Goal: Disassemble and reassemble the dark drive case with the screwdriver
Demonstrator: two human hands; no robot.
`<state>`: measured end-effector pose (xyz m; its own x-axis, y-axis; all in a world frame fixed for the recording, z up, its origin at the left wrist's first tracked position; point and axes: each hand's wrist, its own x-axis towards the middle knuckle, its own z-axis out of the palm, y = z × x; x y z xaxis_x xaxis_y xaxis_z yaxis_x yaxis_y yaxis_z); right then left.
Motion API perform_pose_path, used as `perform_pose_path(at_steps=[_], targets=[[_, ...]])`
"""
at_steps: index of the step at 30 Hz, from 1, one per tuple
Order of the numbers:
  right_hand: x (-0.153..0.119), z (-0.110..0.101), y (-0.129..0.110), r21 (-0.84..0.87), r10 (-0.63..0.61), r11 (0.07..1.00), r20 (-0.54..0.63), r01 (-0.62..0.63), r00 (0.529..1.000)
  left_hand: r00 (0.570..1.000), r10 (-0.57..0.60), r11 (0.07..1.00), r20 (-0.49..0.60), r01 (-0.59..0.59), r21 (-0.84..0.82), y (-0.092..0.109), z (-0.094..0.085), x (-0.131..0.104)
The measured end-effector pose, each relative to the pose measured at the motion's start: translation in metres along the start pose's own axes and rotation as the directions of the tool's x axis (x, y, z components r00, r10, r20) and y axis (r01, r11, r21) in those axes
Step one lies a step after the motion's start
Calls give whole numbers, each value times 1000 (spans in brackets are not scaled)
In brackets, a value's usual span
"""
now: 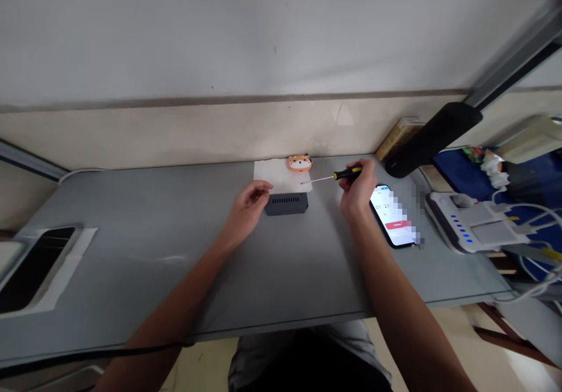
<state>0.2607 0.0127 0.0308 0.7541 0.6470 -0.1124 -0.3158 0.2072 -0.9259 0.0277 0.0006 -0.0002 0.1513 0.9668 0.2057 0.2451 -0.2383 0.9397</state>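
My right hand (359, 190) is closed round the black and yellow handle of a screwdriver (349, 173). Its thin shaft points left, with the tip over a white sheet of paper (274, 172). My left hand (250, 205) is at the left end of a dark grey box (287, 204) with a row of vent slots. Thumb and forefinger are pinched together there; whatever is between them is too small or hidden to name. On the paper's far right corner sits an orange case with an animal face (300, 162).
Right of my right arm lies a lit phone (395, 216) showing a timer. Beyond it are a white power strip (474, 222) with cables, a black cylinder (432, 140) and a box (399, 137) by the wall. A black-screened device (37, 269) lies on the left.
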Motion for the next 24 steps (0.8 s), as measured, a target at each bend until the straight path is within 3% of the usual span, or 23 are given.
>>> perform_pose_path(at_steps=[5, 8, 11, 14, 16, 21, 24], targets=[[-8, -4, -17, -102, -234, 967, 12, 234, 972, 971, 29, 995, 238, -51, 89, 5, -11, -5], [-20, -9, -34, -128, -431, 891, 62, 436, 900, 961, 29, 986, 274, -74, 152, 6, -14, -7], [-36, -22, -42, -159, -618, 767, 74, 621, 783, 972, -5, 992, 233, -25, 128, 3, -12, -4], [-50, -41, -32, -217, -756, 616, 107, 757, 646, 971, -36, 985, 236, -5, 170, 1, -10, -1], [-55, -52, -21, -163, -775, 558, 247, 814, 581, 970, -33, 973, 243, -25, 230, 0, -10, -1], [-59, -58, -5, -2, -750, 427, 557, 904, 356, 969, 28, 923, 245, -119, 365, -1, -8, -1], [-61, -55, -9, -61, -710, 335, 639, 940, 295, 966, 68, 900, 250, -167, 403, -5, -7, 0]])
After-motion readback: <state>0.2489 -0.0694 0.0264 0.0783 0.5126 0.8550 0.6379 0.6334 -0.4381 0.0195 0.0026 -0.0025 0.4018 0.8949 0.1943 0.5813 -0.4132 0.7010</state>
